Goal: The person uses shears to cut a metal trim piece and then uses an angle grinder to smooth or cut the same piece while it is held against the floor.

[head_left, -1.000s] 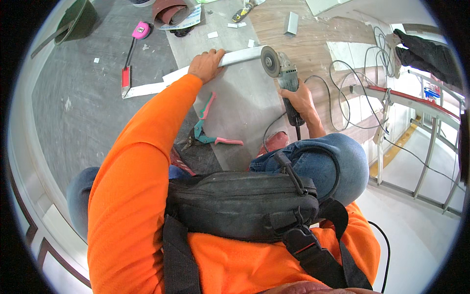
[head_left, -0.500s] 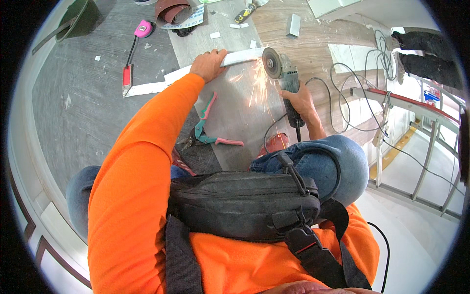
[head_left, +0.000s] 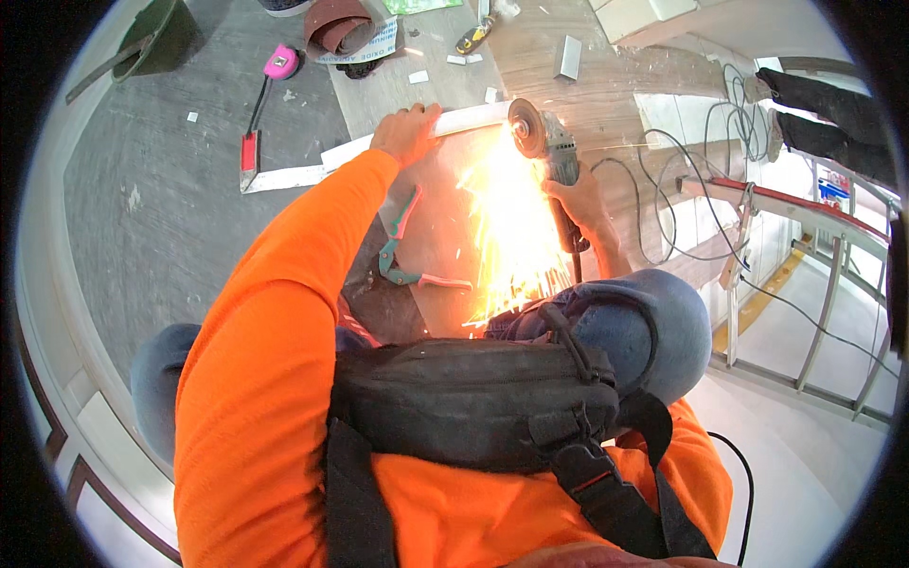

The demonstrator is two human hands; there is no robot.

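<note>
Pale metal strip is held down by the left hand, fingers curled over it; it is extended to both sides of them, its right end met by the cutting disc. Angle grinder is grasped in the right hand, fingers wrapped around its body, partly washed out by glare; the disc is located just ahead of them. Dense sparks are thrown from the strip's end, between both sets of fingers, toward the right knee.

Progress: grinding or cutting judged to be under way, not finished; depth is hidden by glare, and no freshly parted piece can be made out at the disc. Left to do, presumably: the rest of this pass.

Pink-and-teal snips are left unheld, nearer the body than the left fingers. Pink tape measure is placed beyond them, to the left.
</note>
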